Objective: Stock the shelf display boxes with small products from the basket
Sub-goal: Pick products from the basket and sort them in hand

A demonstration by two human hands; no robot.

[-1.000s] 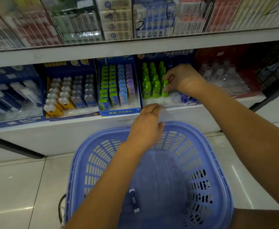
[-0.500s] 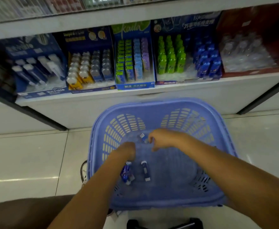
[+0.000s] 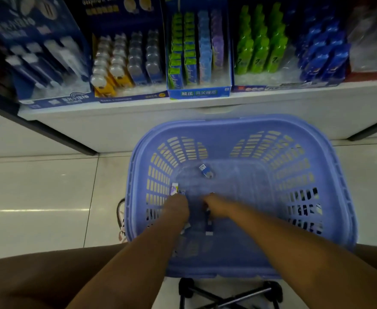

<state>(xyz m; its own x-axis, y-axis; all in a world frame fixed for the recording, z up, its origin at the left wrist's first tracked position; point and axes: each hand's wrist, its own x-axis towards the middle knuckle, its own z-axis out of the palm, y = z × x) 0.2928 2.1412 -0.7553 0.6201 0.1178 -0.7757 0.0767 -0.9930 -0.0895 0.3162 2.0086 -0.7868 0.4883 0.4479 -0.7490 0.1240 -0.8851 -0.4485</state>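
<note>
A lavender plastic basket (image 3: pixel 238 122) stands in front of me, below the shelf. Both hands reach down to its floor. My left hand (image 3: pixel 178 206) has its fingers curled down around a small white-and-blue packet (image 3: pixel 175 188) that sticks out past the fingertips. My right hand (image 3: pixel 216 205) lies over a small blue stick-shaped product (image 3: pixel 209 225); its fingers are hidden beneath it. Another small blue product (image 3: pixel 206 171) lies loose farther back in the basket. On the shelf, one display box holds green bottles (image 3: pixel 258 47) and blue bottles (image 3: pixel 323 52).
More display boxes line the white shelf (image 3: pixel 205 103): green, blue and purple packs (image 3: pixel 196 52), yellow and grey bottles (image 3: pixel 125 61), and a dark blue box (image 3: pixel 44 54) at the left. The basket sits on a black folding stand (image 3: pixel 229 295) over a glossy tiled floor.
Both hands came off the shelf and dropped into the basket. In the last half second my right hand drew back from the far blue product to the near one, and my left closed on a packet.
</note>
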